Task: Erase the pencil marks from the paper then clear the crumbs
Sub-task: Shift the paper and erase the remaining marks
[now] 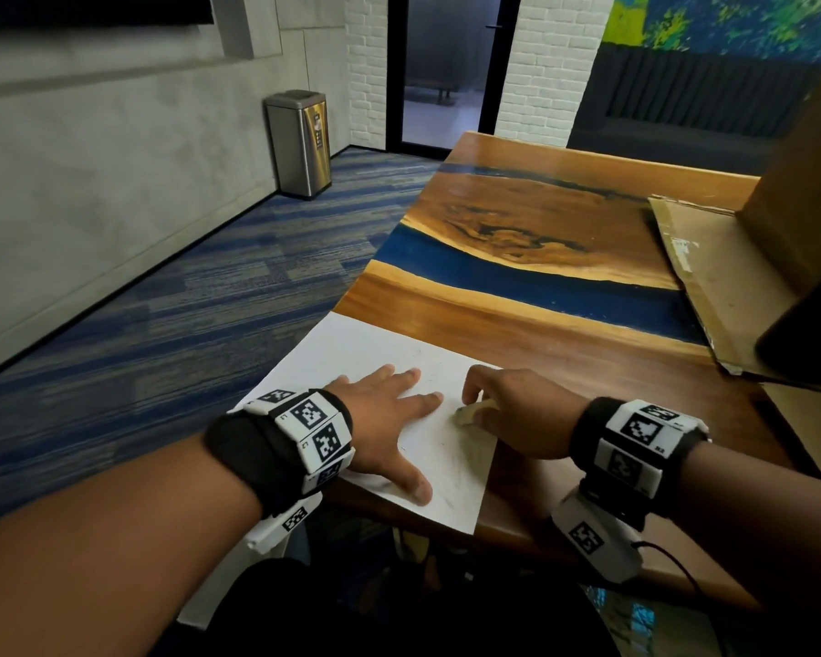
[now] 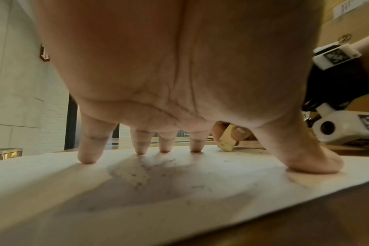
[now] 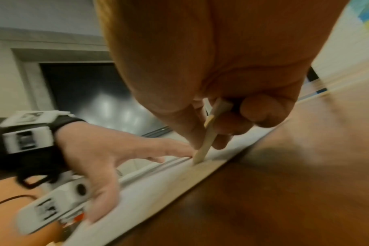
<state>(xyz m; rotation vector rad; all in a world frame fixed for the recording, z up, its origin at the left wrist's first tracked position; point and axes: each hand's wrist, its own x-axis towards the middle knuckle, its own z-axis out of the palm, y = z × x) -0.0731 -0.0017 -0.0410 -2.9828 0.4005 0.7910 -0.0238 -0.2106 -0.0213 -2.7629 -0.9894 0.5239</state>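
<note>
Both hands on the paper point(image 1: 351, 353): left hand point(image 1: 385, 419) flat w/ fingers spread, right hand point(image 1: 517, 414) pinching an eraser point(image 1: 470, 412).

Paper lies at the near left corner of the table point(image 1: 541, 324), its left part hanging past the edge; eraser tip touches it near its right edge, just beside the left index finger. Faint grey marks and dark crumbs point(image 2: 141, 166) show under the left palm. Paper looks thin & light, likely to slide or crease, so pin it flat close to the rubbing. Eraser is small, prob. soft: pinch low, thumb vs fingertips.
</note>
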